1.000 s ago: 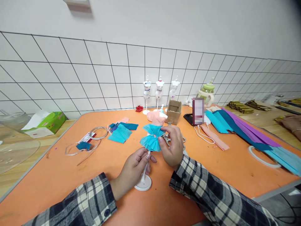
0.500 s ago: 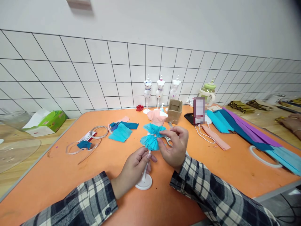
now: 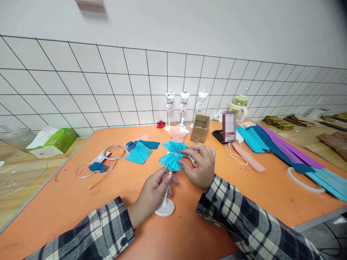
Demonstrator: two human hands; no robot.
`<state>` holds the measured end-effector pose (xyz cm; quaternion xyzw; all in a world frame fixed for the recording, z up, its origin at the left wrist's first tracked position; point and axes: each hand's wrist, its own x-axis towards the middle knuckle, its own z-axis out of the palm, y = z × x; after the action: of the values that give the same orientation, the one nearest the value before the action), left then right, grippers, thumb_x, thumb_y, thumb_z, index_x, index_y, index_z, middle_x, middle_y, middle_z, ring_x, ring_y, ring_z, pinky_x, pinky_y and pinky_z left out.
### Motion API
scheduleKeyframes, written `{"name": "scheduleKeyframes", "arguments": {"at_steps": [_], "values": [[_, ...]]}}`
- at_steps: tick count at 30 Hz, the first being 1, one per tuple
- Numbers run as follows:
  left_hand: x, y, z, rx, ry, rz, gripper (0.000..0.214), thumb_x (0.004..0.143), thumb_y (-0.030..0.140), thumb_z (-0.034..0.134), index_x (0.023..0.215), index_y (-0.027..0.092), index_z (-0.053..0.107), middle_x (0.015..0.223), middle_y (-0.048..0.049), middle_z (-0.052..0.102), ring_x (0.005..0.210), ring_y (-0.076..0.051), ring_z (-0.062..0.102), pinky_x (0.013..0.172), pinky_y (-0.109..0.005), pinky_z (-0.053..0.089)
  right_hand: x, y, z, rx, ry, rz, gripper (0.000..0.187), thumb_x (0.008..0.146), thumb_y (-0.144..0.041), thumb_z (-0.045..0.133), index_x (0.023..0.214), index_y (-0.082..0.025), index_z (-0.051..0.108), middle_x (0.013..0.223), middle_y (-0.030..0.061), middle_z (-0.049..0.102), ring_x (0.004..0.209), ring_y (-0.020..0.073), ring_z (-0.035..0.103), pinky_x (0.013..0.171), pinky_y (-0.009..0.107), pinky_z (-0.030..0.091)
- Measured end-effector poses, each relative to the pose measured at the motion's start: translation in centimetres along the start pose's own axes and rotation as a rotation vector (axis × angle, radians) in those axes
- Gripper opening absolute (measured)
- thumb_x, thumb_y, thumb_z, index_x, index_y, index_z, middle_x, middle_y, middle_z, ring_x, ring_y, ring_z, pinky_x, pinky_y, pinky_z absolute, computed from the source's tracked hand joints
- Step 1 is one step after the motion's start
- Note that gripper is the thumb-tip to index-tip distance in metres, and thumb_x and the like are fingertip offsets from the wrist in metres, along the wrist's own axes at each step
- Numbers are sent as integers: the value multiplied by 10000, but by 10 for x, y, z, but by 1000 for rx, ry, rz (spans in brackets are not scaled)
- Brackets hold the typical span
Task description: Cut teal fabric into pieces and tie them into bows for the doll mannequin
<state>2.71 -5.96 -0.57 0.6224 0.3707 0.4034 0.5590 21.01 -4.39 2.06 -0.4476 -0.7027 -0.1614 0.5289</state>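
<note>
My left hand (image 3: 155, 189) grips the thin white stem of a small dress form (image 3: 167, 193), just below its skirt. The form leans away from me, its round base toward me. Pleated blue crepe paper (image 3: 172, 156) flares around its middle in two tiers. Peach crepe paper (image 3: 178, 133) covers the part above, and a white neck knob shows at the top. My right hand (image 3: 200, 164) pinches the right edge of the blue paper between thumb and fingertips. Scissors (image 3: 193, 161) lie partly hidden behind the right hand.
Three white dress forms (image 3: 184, 101) stand by the tiled wall, near a cardboard box (image 3: 200, 128) and a phone (image 3: 229, 127). Crepe paper strips (image 3: 292, 148) lie at right. Blue paper pieces (image 3: 138, 152), wire coils (image 3: 114, 152) and a tissue pack (image 3: 61, 141) are leftward.
The dress form has shifted slightly left and tilted, with its top moving left. Both hands moved a little left with it and keep their hold.
</note>
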Motion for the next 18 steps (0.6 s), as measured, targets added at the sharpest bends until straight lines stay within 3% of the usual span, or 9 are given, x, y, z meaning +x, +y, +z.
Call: {"name": "scheduleKeyframes", "arguments": {"at_steps": [3,7,13,18], "values": [[0,-3,0,-25,-16,7,278,924,448,517,888,175,555,811,-15,664,456,-74,514,449,-208,416,0,0,-1,58,51,1,252,863,-424,601,1018,-241,677,980,56,632,888,217,582,801,395,366],[-2,-7,0,-39,-35,22,260,932,429,517,887,177,561,819,-13,669,473,-71,525,467,-203,416,1,-1,-2,2,149,-49,128,842,-348,670,940,-266,684,837,26,628,773,187,557,745,367,367],[-3,-5,-3,74,-38,58,315,942,430,494,836,160,617,568,32,549,466,-95,500,486,-211,396,3,-3,-2,34,79,-19,104,816,-308,703,892,-250,662,837,7,685,779,184,568,766,372,365],[-2,-7,-5,76,-38,74,296,945,418,496,869,162,623,635,15,589,488,-100,511,503,-219,411,0,0,-1,106,59,-18,150,908,-364,574,941,-262,680,862,20,644,793,184,553,766,378,367]]}}
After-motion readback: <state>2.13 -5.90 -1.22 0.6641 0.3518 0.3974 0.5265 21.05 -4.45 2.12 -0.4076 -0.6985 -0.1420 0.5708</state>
